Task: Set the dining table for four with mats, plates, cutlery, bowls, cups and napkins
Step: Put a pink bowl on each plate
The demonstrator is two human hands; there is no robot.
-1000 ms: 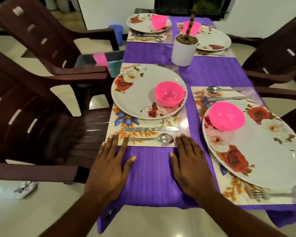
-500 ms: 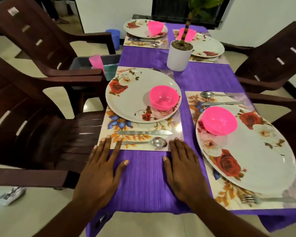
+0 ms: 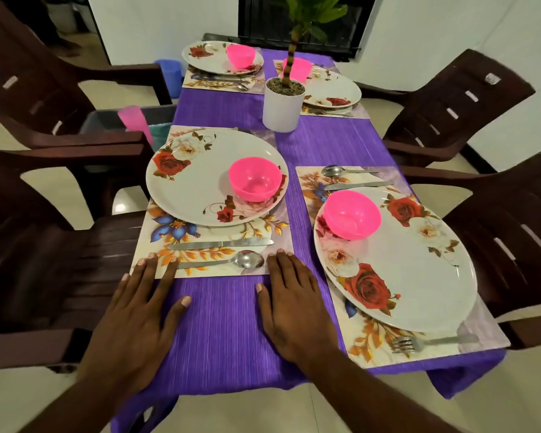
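My left hand point(image 3: 138, 310) and my right hand point(image 3: 291, 304) lie flat with straight fingers on the purple tablecloth point(image 3: 225, 332), fingertips on the near edge of the near-left floral mat point(image 3: 156, 232). That mat carries a rose-patterned plate point(image 3: 197, 189) with a pink bowl point(image 3: 254, 178), a knife point(image 3: 221, 244) and a spoon point(image 3: 231, 261). The near-right mat point(image 3: 369, 342) has a plate point(image 3: 419, 270), a pink bowl point(image 3: 352, 214), a fork point(image 3: 431, 342), a knife point(image 3: 358, 185) and a spoon point(image 3: 344, 170). Two far settings show plates point(image 3: 210, 57) point(image 3: 331, 92) with pink bowls.
A white pot with a plant point(image 3: 283, 104) stands mid-table. Dark brown chairs point(image 3: 60, 239) point(image 3: 509, 220) flank both sides. A grey bin point(image 3: 107, 120) holding a pink cup point(image 3: 135, 120) sits on the left chair seat, a blue cup point(image 3: 169, 71) stands beyond.
Both hands stay flat on the cloth, fingertips now slightly further onto the mat's edge. The view has tilted up a little, showing more of the far end.
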